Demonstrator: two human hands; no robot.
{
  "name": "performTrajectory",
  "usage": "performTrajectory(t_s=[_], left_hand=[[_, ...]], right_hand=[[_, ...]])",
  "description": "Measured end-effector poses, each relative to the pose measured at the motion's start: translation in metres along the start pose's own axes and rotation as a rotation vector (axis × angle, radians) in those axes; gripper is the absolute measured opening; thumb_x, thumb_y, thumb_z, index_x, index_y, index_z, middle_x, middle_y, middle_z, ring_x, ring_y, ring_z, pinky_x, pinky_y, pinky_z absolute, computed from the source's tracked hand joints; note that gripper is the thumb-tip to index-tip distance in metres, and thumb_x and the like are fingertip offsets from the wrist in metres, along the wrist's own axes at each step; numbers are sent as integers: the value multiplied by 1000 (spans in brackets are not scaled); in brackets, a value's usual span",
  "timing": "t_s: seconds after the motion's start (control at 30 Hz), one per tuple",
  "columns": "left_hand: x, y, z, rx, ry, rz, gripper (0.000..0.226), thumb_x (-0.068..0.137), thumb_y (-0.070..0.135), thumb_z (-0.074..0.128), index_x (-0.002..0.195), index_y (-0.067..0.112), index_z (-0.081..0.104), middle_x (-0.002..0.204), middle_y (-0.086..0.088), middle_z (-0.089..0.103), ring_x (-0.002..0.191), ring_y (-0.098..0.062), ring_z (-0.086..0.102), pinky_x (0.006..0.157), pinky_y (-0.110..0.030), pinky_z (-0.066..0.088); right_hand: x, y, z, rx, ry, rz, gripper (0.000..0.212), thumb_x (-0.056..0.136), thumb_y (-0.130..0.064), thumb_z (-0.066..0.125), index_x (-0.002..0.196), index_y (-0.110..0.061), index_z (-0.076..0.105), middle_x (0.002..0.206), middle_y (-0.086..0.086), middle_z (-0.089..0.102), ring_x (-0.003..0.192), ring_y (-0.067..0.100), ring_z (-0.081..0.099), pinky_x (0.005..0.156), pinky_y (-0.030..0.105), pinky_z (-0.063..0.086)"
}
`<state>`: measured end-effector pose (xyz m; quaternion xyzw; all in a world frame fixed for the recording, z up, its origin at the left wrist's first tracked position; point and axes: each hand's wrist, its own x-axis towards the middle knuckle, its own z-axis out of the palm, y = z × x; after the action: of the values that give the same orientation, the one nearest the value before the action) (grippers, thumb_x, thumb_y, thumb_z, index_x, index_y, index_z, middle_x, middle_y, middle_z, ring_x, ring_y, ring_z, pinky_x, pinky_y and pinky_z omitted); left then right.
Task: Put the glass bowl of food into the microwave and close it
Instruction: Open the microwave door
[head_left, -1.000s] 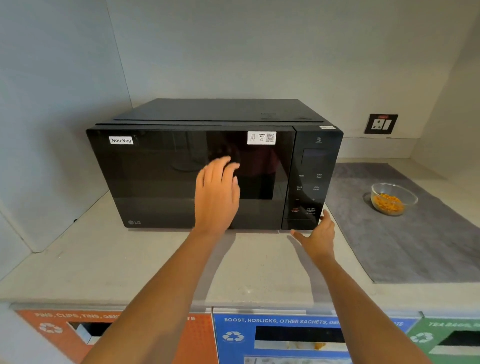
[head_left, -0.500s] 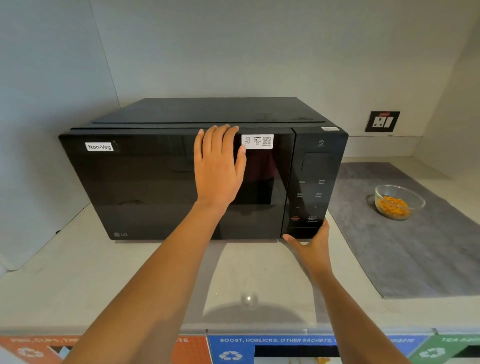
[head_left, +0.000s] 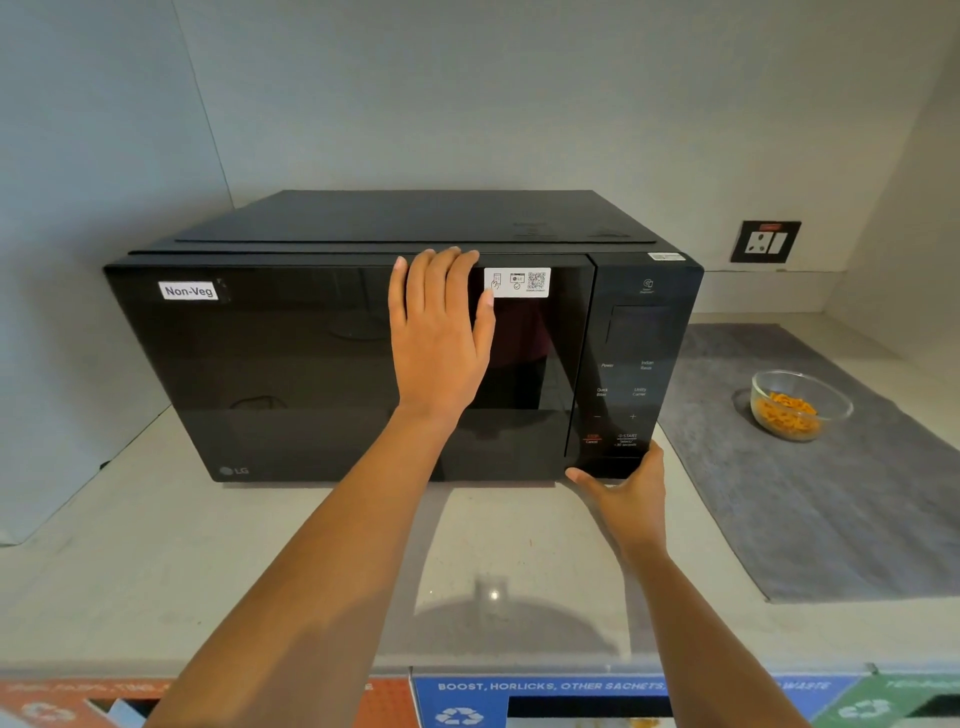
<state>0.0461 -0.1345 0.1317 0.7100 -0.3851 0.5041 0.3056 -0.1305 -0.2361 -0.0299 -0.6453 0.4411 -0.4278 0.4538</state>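
A black microwave with a shut door stands on the pale counter. My left hand lies flat on the door's upper middle, fingertips at its top edge. My right hand cups the bottom front corner below the control panel, thumb and fingers apart. The glass bowl with orange food sits untouched on a grey mat, to the right of the microwave.
A wall socket is behind the mat at the right. Walls close in the counter at left, back and right. Labelled recycling bins line the front below the counter edge.
My left hand slid up the door from its middle to its top edge. My right hand moved in against the microwave's bottom right corner. The view came closer.
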Motion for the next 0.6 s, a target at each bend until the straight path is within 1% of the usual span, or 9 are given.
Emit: performTrajectory(t_s=[0.1,0.17,0.23,0.3,0.43,0.5,0.53,0.6], left_hand=[[-1,1,2,3,20,-1,39,95,35,43,121,12,62,123,-6,66,121,-24,59,114,-41,32],[-4,2,2,4,60,-19,40,96,36,41,119,12,62,121,-6,67,120,-24,59,115,-40,29],[-7,3,1,-1,87,-33,42,98,38,36,118,12,62,120,-6,66,119,-24,59,115,-40,27],[-6,3,-2,5,69,-25,44,98,39,34,119,12,61,121,-6,66,120,-24,58,115,-40,28],[-3,2,-9,13,13,-14,40,97,39,40,118,14,62,120,-4,67,118,-22,60,114,-40,32],[-1,2,-15,8,-20,-9,38,95,39,43,116,14,63,117,-4,67,115,-22,61,111,-40,37],[1,1,-20,14,-39,-4,37,95,39,44,115,15,64,115,-4,68,112,-22,62,109,-39,39],[6,2,-29,34,-85,3,37,94,39,43,112,15,64,109,-4,69,106,-22,64,104,-39,44]], right_hand=[[3,-1,4,1,42,10,73,59,-33,87,108,-41,34,98,-19,51,86,7,55,82,26,47],[4,-1,6,14,62,8,72,59,-32,88,108,-39,35,98,-17,52,86,8,57,81,26,50],[4,-1,8,20,61,9,73,59,-32,87,110,-38,35,105,-12,53,92,13,57,82,28,51],[4,1,8,28,51,0,75,61,-32,86,114,-37,33,110,-12,50,97,13,54,85,29,49],[2,3,4,30,-33,4,85,64,-33,84,127,-36,28,123,-14,44,110,9,44,97,38,45],[-3,4,0,17,-70,8,88,63,-35,84,129,-38,26,129,-12,43,114,10,42,99,40,43],[-7,4,-2,-8,-75,8,89,63,-36,84,130,-38,26,132,-11,42,116,11,42,100,41,43],[-14,7,-5,-107,-70,23,90,68,-40,80,137,-32,23,142,-4,37,127,20,41,104,44,41]])
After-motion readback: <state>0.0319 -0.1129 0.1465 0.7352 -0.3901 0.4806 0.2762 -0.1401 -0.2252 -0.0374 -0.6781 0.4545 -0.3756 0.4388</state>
